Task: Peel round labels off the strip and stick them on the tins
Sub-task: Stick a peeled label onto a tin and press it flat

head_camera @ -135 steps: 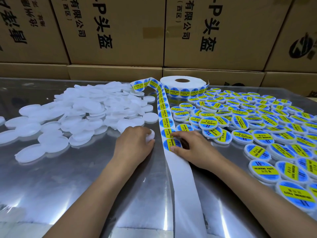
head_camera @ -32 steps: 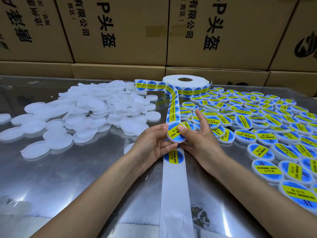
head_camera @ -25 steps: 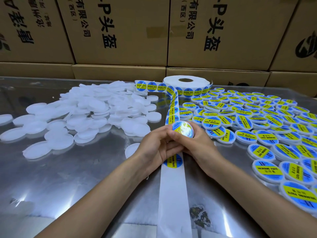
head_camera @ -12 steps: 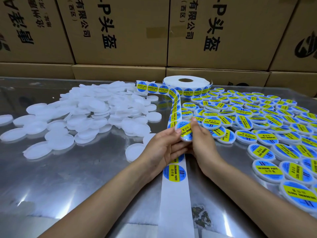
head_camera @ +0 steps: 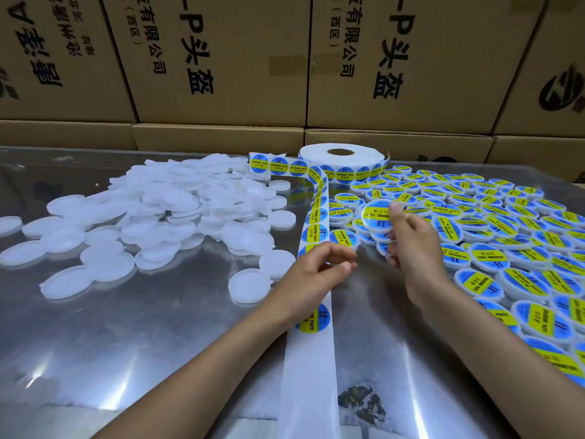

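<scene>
One round labelled tin (head_camera: 376, 213) is pinched in the right hand (head_camera: 411, 248) above glossy labelled tins (head_camera: 493, 258). The left hand (head_camera: 313, 274), fingers loosely curled, holds nothing over the paper strip (head_camera: 311, 369).

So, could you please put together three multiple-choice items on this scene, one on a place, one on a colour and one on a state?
1. Where does the pile of unlabelled white tins lie?
A. left of the label strip
B. right of the strip
C. on the cardboard boxes

2. What colours are the round labels?
A. red and white
B. blue and yellow
C. green and black

3. What is the right hand doing?
A. lying flat on the table
B. holding a labelled tin over the labelled pile
C. gripping the label roll

Key: 1 A, the white pile sits left of the strip; 2 B, each label shows a yellow band on blue; 3 B, its fingers pinch the tin.
</scene>
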